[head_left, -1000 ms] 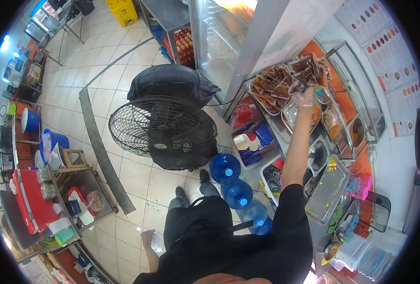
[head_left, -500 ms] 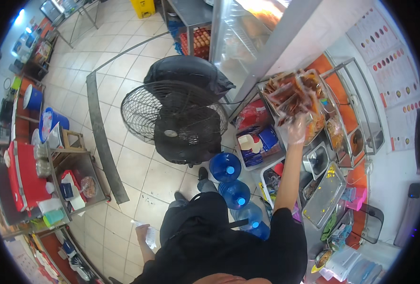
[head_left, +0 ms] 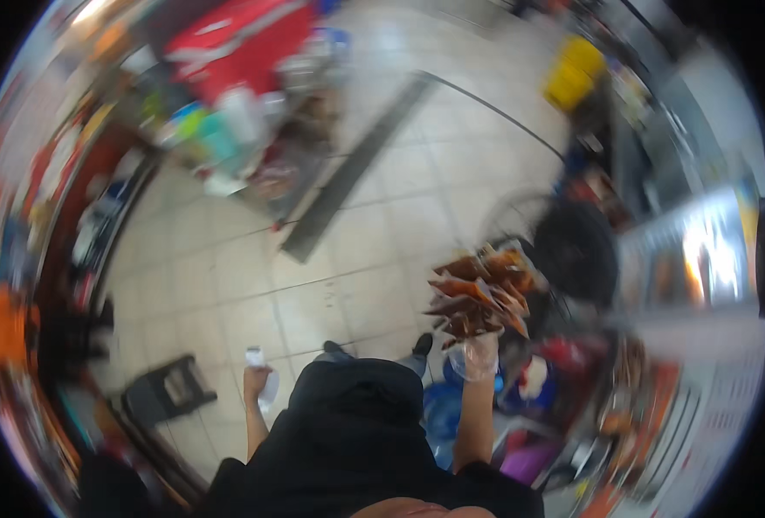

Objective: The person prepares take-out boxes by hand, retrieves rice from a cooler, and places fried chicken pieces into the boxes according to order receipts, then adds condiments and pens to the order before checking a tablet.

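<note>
My right hand (head_left: 479, 356), in a clear plastic glove, is closed round the lower ends of a bunch of clear sachets (head_left: 479, 298). They hold brown and orange sauce and fan out ahead of the hand, above the floor. My left hand (head_left: 255, 382) hangs lower at the left, its fingers wrapped round a white slip of paper (head_left: 268, 393). Part of the slip sticks out on either side of the fingers. Motion smears the edges of the view.
Beyond the sachets stands a black fan (head_left: 572, 250). Large blue water bottles (head_left: 441, 413) stand beside my right forearm. A dark grey strip (head_left: 361, 164) crosses the tiled floor. Far left is a red box (head_left: 240, 52); a yellow container (head_left: 574, 73) is far right, a black stool (head_left: 168, 390) near left.
My right hand has lifted the sachets off the rack at the right and brought them out over the floor. My view has swung left. The paper stays in my left hand.
</note>
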### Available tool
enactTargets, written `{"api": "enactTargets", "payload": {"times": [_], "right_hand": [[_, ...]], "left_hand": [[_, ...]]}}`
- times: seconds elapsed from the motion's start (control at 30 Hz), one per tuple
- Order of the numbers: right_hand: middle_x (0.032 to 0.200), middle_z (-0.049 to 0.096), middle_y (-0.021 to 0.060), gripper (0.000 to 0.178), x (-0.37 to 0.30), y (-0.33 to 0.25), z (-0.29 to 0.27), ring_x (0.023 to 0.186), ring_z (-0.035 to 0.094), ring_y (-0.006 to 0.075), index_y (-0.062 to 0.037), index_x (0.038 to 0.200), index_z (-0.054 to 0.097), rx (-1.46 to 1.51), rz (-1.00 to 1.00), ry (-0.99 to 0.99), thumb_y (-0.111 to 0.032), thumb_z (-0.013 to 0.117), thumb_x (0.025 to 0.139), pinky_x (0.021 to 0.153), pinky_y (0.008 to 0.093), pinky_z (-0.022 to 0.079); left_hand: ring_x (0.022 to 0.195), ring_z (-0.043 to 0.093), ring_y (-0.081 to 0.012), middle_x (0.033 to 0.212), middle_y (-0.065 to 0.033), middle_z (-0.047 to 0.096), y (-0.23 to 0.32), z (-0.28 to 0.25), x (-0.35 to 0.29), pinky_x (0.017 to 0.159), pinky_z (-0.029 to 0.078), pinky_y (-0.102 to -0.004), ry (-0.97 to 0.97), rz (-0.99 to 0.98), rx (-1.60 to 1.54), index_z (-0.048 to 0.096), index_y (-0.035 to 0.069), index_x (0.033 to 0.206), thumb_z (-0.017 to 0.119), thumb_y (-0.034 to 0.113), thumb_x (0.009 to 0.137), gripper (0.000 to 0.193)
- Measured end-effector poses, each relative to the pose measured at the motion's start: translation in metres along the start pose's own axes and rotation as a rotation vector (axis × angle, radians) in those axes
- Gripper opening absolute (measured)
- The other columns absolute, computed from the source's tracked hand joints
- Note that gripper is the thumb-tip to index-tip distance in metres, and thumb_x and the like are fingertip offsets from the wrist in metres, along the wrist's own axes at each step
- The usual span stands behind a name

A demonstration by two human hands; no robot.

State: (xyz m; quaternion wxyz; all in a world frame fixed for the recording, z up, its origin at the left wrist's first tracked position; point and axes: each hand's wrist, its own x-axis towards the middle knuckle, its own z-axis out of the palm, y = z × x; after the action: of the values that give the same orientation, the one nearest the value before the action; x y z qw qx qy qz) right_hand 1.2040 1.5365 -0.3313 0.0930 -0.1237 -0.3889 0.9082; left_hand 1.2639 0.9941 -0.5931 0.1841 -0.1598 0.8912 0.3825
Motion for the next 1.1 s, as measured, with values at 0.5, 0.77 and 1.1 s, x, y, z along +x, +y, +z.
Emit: {"api": "enactTargets", "payload": {"times": [0.5,0.77,1.1], "right_hand": [[0.111,0.063,0.0066,0.04,0.171,0.405,0.443,0.096,0.061,0.0241,-0.012,0.123,0.053,-0.192,0.673,-0.706,-0.039,0.056,0.093,0.075,0.0391,0.054],[0.113,0.062,0.0069,0.041,0.228,0.624,0.706,0.097,0.061,0.0242,-0.0116,0.126,0.052,-0.135,0.849,-0.869,-0.038,0.056,0.094,0.077,0.0394,0.054],[0.116,0.061,0.0072,0.042,0.21,0.93,1.041,0.099,0.06,0.0243,-0.0112,0.129,0.049,-0.087,1.073,-1.16,-0.036,0.056,0.095,0.08,0.0396,0.053]], "left_hand": [[0.078,0.07,-0.0256,0.078,-0.0156,0.071,-0.183,-0.219,0.058,0.073,0.055,-0.0352,0.532,-0.418,-0.382,0.072,0.0,0.084,0.058,0.002,0.078,0.016],[0.064,0.066,-0.0284,0.066,-0.0137,0.066,-0.279,-0.183,0.005,0.062,0.05,-0.0398,0.54,-0.954,-0.515,0.067,0.0,0.072,0.067,0.02,0.076,0.02],[0.072,0.067,-0.0277,0.073,-0.0137,0.068,-0.348,-0.317,0.17,0.065,0.051,-0.0392,0.649,-1.324,-0.821,0.067,0.002,0.073,0.067,0.021,0.076,0.019]]}}
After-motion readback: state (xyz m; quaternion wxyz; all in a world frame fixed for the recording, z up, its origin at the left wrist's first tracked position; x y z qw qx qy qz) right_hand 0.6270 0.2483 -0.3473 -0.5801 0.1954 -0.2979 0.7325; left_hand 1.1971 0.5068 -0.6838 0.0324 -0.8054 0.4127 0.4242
